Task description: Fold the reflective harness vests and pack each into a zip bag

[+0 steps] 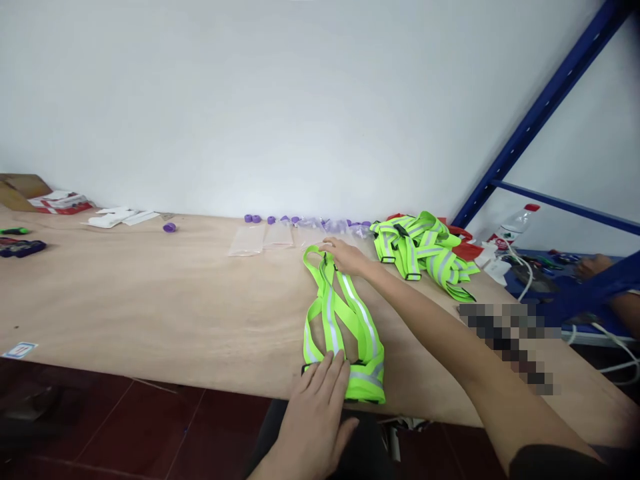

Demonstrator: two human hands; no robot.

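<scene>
A neon-green reflective vest, made of straps with silver stripes, lies stretched lengthwise on the wooden table. My left hand rests flat on its near end at the table edge, fingers extended. At the far end, my right hand has its fingers bent round the top of the straps; its fingertips are partly hidden. Just right of my right hand lies a heap of more green reflective vests with black buckles. Clear plastic bags lie beyond the vest, to its left.
Small purple rolls line the wall side. Further left are another purple roll, white papers and a cardboard box. On the right stand a blue metal frame and a bottle; another person's hand is beyond.
</scene>
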